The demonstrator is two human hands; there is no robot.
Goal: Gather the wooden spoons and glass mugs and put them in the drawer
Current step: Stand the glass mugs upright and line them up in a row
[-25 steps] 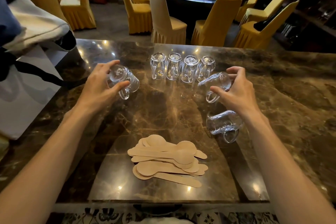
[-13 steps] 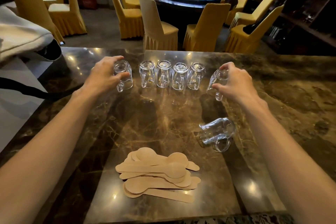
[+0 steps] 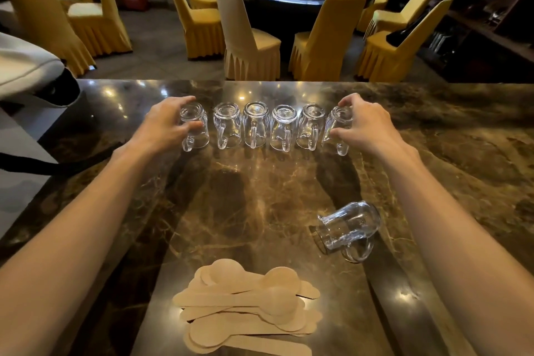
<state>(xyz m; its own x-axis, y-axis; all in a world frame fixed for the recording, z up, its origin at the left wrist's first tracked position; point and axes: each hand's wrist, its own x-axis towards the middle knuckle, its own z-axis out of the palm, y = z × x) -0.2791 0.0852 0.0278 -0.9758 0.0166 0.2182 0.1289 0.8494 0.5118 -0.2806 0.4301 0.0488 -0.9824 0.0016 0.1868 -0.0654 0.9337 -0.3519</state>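
Mid-gathering, judged from the layout; nothing yet stowed, and no drawer in view. Held an inverted clear glass mug [image 3: 195, 127] in the curled fingers of the left hand [image 3: 161, 127], mouth down on the dark brown marble bench [image 3: 260, 196], handle toward the wearer. Held a second inverted clear glass mug [image 3: 336, 130] likewise in the curled fingers of the right hand [image 3: 367, 127], slightly tilted; whether fully seated on the bench, not determinable. Between the two sets of fingers: four further base-up glass mugs [image 3: 255, 127], side by side in a close row; whether touching, not determinable. Nearer than the right fingers and well apart from the row: one clear glass mug lying on its side [image 3: 346, 228], untouched. Nearer still, between the forearms and well short of both sets of fingers: a loose overlapping pile of flat pale wooden spoons [image 3: 248, 309], already collected in one place. Done, by appearance: spoons heaped, six mugs lined up. Left to do, by inference: fetching the toppled mug into the row, then carrying mugs and spoons to the drawer, wherever located.
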